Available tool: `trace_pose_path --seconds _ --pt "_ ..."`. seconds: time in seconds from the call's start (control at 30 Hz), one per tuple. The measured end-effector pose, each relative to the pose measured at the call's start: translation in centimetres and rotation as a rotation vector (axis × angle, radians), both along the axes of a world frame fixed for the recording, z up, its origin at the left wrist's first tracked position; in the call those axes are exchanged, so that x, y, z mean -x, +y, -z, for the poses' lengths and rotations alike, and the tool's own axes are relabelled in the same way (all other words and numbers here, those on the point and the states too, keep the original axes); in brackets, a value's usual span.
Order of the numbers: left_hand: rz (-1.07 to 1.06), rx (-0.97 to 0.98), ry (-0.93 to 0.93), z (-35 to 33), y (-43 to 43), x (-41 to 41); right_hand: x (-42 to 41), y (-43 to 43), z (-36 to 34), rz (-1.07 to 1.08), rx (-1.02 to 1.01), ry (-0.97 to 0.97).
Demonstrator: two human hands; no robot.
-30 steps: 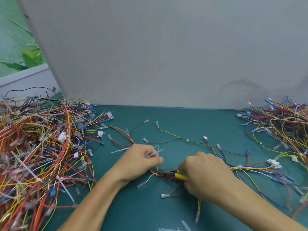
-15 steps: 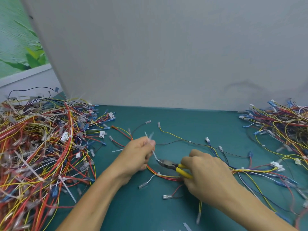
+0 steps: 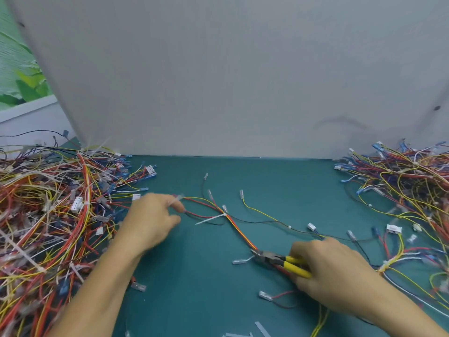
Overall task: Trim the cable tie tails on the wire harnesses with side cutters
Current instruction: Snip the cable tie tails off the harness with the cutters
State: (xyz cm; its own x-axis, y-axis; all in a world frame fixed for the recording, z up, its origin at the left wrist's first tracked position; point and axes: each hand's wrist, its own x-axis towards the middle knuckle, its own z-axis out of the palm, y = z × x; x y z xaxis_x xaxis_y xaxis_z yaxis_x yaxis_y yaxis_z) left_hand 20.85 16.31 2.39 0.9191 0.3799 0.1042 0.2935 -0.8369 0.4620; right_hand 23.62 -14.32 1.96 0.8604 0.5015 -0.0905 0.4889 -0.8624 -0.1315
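Left hand (image 3: 150, 224) and right hand (image 3: 332, 271) work well apart along 1 wire harness (image 3: 239, 233).
The left, fingers curled, pinches the harness's blurred end, near a white cable tie tail (image 3: 210, 218). The right grips the yellow-handled side cutters (image 3: 279, 260), tip touching the red and yellow wires. On the teal mat (image 3: 206, 288), a left pile (image 3: 48, 215) and a right pile (image 3: 401, 190) of harnesses flank them, with a grey board (image 3: 243, 81) behind.

left hand (image 3: 150, 222) has pulled its tails (image 3: 177, 198) leftward, away from side cutters (image 3: 268, 257).
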Motion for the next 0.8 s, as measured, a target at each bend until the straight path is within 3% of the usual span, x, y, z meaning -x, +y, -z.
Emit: trace_pose_path --seconds 0.07,0.2,0.37,0.57,0.8 --pt "0.109 -0.074 0.047 0.7 -0.5 0.0 0.3 -0.6 -0.2 -0.005 -0.018 0.04" --pt "0.378 0.0 -0.13 1.6 -2.5 -0.3 0.6 -1.1 -0.9 -0.041 0.001 0.138" --pt "0.51 0.067 -0.282 2.1 -3.8 -0.3 1.2 -1.7 -1.8 -0.168 0.077 0.197" --pt "0.557 0.175 -0.318 2.3 -4.8 -0.3 1.2 -1.5 -2.9 -0.297 0.132 0.284" --pt "0.457 0.373 -0.162 3.3 -5.1 -0.9 -0.2 -0.4 -2.7 -0.058 0.004 0.15"
